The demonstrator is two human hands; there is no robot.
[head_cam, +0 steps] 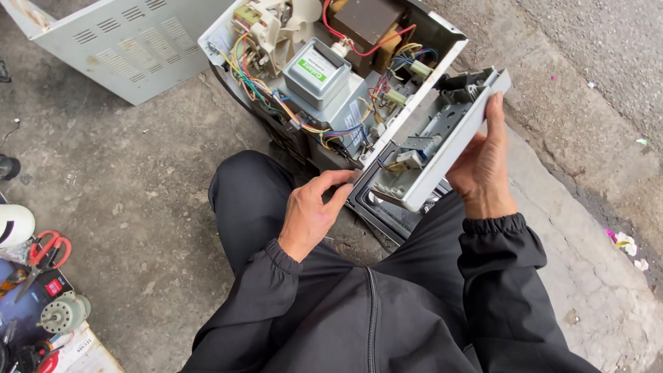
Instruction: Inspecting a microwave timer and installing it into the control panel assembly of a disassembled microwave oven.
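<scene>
An opened microwave oven [324, 83] lies on the concrete ground with its cover off, showing a grey metal magnetron box, a transformer and bundles of coloured wires. My right hand [483, 166] grips the outer side of the white control panel [442, 145], which is swung away from the oven body and shows its inner parts. My left hand [311, 214] touches the panel's lower corner with thumb and fingertips, next to the dark door frame [387, 217]. I squat over it in black clothes.
The removed white vented cover [124, 41] lies at the upper left. At the left edge sit red-handled scissors [45, 252], a small motor [62, 312] and other tools. A rough kerb [587, 207] runs along the right.
</scene>
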